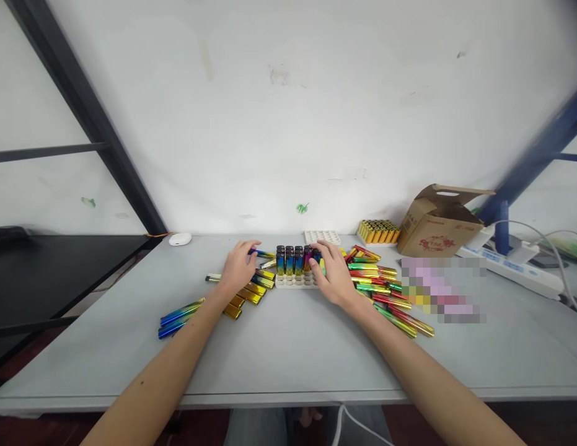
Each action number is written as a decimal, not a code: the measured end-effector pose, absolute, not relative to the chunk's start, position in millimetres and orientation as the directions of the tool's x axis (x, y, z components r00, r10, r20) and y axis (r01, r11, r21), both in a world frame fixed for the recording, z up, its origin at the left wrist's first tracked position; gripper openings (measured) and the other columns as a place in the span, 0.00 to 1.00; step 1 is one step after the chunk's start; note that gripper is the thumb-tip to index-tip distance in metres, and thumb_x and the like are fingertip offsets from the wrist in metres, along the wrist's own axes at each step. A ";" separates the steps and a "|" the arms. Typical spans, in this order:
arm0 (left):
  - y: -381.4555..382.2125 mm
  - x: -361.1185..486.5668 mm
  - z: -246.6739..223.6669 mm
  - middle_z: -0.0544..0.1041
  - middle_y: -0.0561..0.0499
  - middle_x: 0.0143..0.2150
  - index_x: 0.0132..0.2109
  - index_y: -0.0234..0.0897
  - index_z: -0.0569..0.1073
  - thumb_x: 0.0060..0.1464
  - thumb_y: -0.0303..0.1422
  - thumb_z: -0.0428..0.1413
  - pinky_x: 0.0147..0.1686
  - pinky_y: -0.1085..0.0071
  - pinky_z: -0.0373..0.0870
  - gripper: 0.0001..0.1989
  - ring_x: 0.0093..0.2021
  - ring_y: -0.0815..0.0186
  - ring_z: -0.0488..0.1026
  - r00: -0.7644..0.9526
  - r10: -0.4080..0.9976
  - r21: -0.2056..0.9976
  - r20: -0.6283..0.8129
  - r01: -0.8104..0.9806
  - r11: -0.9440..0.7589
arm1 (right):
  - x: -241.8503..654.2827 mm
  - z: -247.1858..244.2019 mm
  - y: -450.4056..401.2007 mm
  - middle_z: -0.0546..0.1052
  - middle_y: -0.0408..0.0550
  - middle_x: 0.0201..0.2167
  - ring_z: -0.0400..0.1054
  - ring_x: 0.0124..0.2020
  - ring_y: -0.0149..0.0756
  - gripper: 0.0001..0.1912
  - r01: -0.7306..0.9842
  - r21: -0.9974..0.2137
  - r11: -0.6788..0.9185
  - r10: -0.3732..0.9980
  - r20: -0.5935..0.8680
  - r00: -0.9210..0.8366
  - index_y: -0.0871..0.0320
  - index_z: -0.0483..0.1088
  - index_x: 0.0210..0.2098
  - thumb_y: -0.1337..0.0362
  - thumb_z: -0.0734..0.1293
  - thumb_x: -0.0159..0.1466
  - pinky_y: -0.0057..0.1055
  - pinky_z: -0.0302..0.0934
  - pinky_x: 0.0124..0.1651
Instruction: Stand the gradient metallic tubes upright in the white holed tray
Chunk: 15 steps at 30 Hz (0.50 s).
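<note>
Upright metallic lighters [288, 261] with black tops stand in rows in a white tray with holes [295, 282]. At its left, my left hand [238, 267] is closed in a pinch on a blue-and-gold lighter [264, 254] lying nearly level. My right hand [333, 272] is at the right end of the rows, thumb and fingers closed about a blue-and-yellow lighter [322, 263]; my fingers partly hide it. Under and beside my left hand lie gold lighters [253, 291] and blue ones [180, 319]. Red, green and gold lighters [376, 272] are piled by my right hand.
A second white tray [323, 236] lies by the wall. Farther right are a tray packed with orange lighters [380, 232], an open cardboard box [437, 226] and a power strip [515, 272] with cables. A white earbud case [180, 239] sits at the back left.
</note>
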<state>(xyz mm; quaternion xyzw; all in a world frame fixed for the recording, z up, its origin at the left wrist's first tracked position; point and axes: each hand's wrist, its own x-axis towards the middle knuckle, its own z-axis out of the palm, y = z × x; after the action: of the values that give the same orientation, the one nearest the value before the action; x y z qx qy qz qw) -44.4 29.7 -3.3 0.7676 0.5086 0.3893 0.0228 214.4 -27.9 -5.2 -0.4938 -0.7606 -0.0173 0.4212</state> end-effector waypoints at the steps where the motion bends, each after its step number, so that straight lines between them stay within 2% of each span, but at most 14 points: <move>1: 28.2 -43.6 0.1 0.75 0.47 0.45 0.50 0.38 0.72 0.59 0.26 0.47 0.49 0.61 0.71 0.14 0.46 0.60 0.73 0.148 0.754 0.432 0.640 0.742 -0.513 | 214.1 -4.3 -28.4 0.65 0.58 0.57 0.57 0.61 0.48 0.19 0.764 -0.390 0.514 0.730 0.666 -0.151 0.57 0.62 0.56 0.58 0.55 0.69 0.49 0.54 0.63; 4: 21.0 -39.7 11.8 0.73 0.46 0.47 0.50 0.37 0.72 0.61 0.28 0.50 0.49 0.62 0.71 0.13 0.45 0.62 0.73 0.021 0.594 0.412 0.804 0.700 -0.583 | 212.4 0.0 -31.6 0.66 0.57 0.57 0.58 0.60 0.47 0.19 0.745 -0.394 0.538 0.704 0.696 -0.140 0.57 0.63 0.56 0.59 0.56 0.68 0.48 0.54 0.63; 7: 9.5 -32.5 21.2 0.69 0.44 0.50 0.52 0.37 0.70 0.59 0.30 0.54 0.47 0.63 0.73 0.14 0.43 0.64 0.72 -0.049 0.468 0.379 0.882 0.662 -0.647 | 208.9 4.8 -37.9 0.69 0.56 0.55 0.60 0.59 0.46 0.18 0.699 -0.390 0.599 0.673 0.719 -0.175 0.56 0.63 0.55 0.60 0.58 0.67 0.47 0.56 0.62; 11: -11.8 -17.2 25.0 0.69 0.45 0.50 0.54 0.40 0.68 0.57 0.29 0.57 0.46 0.62 0.75 0.17 0.40 0.66 0.73 0.037 0.352 0.261 0.935 0.600 -0.756 | 198.6 7.3 -48.1 0.70 0.54 0.54 0.62 0.58 0.46 0.20 0.612 -0.416 0.672 0.663 0.706 -0.248 0.54 0.62 0.57 0.60 0.61 0.66 0.47 0.59 0.60; 15: -32.1 -0.3 21.2 0.72 0.46 0.48 0.54 0.43 0.67 0.56 0.26 0.58 0.47 0.61 0.75 0.19 0.47 0.61 0.73 0.210 0.214 0.067 0.954 0.545 -0.836 | 183.8 3.6 -54.3 0.73 0.54 0.52 0.67 0.53 0.45 0.23 0.477 -0.536 0.697 0.696 0.666 -0.270 0.54 0.62 0.56 0.58 0.65 0.62 0.44 0.63 0.54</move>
<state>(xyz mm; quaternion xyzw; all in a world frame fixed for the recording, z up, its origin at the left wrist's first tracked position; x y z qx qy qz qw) -0.3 -32.1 21.2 0.7645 0.2480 0.5775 -0.1433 183.8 -54.3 3.6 -0.3717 -0.7884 0.1150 0.4765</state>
